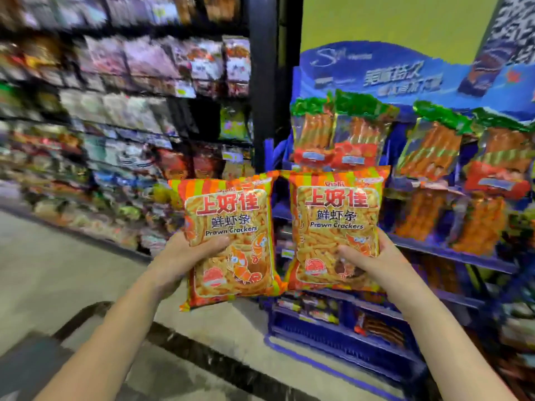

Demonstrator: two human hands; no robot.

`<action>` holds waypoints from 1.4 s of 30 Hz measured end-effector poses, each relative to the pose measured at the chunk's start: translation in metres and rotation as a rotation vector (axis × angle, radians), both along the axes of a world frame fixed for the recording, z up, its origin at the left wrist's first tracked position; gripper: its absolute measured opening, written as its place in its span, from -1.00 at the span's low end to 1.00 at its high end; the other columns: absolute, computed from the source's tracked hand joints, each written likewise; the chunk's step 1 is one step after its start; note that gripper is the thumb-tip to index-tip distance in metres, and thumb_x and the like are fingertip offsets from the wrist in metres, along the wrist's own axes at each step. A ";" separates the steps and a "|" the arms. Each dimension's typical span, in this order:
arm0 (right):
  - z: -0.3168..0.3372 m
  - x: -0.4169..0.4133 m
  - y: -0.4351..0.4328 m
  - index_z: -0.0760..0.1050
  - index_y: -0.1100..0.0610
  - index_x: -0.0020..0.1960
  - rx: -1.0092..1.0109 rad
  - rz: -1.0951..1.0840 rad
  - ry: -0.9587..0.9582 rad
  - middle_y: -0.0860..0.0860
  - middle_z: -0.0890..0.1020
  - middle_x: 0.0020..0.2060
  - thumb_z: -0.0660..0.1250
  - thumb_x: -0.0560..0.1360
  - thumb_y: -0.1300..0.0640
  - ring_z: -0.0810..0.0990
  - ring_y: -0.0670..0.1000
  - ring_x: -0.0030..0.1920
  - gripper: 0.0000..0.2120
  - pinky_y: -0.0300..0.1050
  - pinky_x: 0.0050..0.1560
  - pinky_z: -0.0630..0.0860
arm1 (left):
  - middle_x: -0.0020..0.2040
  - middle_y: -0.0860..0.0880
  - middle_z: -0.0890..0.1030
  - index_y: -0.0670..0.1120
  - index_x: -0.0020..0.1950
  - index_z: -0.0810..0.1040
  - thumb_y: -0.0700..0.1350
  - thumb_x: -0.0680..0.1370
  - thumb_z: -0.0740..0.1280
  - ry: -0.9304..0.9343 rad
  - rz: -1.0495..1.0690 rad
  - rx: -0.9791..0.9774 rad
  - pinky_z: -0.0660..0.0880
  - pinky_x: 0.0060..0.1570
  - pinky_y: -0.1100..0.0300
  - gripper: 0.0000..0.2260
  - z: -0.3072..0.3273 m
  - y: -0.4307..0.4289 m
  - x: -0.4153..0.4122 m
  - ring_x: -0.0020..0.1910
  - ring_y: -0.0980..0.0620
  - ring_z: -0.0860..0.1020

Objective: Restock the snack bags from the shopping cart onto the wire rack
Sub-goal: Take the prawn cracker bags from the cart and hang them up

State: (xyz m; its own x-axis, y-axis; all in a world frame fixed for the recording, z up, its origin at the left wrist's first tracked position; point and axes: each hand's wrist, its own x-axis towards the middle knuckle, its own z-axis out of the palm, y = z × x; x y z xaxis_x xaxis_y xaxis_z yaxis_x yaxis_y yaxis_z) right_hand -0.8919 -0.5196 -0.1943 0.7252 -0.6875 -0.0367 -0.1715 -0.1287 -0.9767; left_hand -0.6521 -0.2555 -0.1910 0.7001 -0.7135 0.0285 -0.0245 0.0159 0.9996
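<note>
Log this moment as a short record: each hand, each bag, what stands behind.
left hand: holds left bag of prawn crackers, thumb on front
right hand: holds right bag of prawn crackers, thumb on front
bags: upright, side by side, not yet on a shelf
behind: blue rack with sausage packs on upper tier
far left: blurred aisle shelves

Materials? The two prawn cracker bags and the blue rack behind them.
Left bag and right bag: likely glossy printed plastic film; puffy, smooth sheen, flat sealed top edge. Blue rack: probably painted metal wire, thin uniform-blue bars; blur leaves it open.
</note>
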 end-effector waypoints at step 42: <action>-0.076 0.586 0.099 0.39 -0.12 0.43 0.147 0.122 -0.109 -0.11 0.68 0.21 0.65 0.33 -0.14 0.69 -0.02 0.19 -0.24 0.18 0.30 0.54 | 0.16 -0.01 0.73 0.02 0.31 0.59 -0.06 0.41 0.55 0.032 0.049 0.157 0.60 0.18 -0.06 -0.53 -0.038 0.104 0.564 0.14 -0.07 0.71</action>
State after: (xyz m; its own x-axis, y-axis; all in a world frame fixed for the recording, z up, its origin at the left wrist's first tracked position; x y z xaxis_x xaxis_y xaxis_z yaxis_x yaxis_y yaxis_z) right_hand -0.3061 -0.4207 -0.2699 0.8078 -0.5876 -0.0472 -0.0561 0.0032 -0.9984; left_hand -0.0880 -0.1517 -0.2288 0.7330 -0.6723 -0.1037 0.0105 -0.1413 0.9899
